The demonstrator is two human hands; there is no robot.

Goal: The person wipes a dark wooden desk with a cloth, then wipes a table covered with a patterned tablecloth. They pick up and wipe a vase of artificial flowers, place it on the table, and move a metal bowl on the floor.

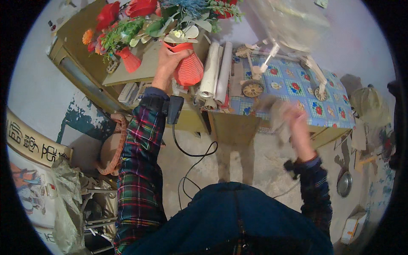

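My left hand (170,62) grips a ribbed red-orange vase (188,68) near its rim, above a cabinet shelf. Red artificial flowers (142,8), white-green blooms and leaves rise from it. To its left is a smaller red-orange vase (130,60) with orange and red flowers and greenery. On the right, my right hand (295,118) is blurred by motion and holds a grey-brown cloth (277,113) in front of the table's edge.
Rolled sheets (210,73) lie between the cabinet (79,47) and a flowered tablecloth (295,86). A plastic-covered object on wheels (252,88) stands on the cloth. A black cable (194,155) hangs by my left wrist. A basket (111,153) is lower left, a metal pan (344,184) at right.
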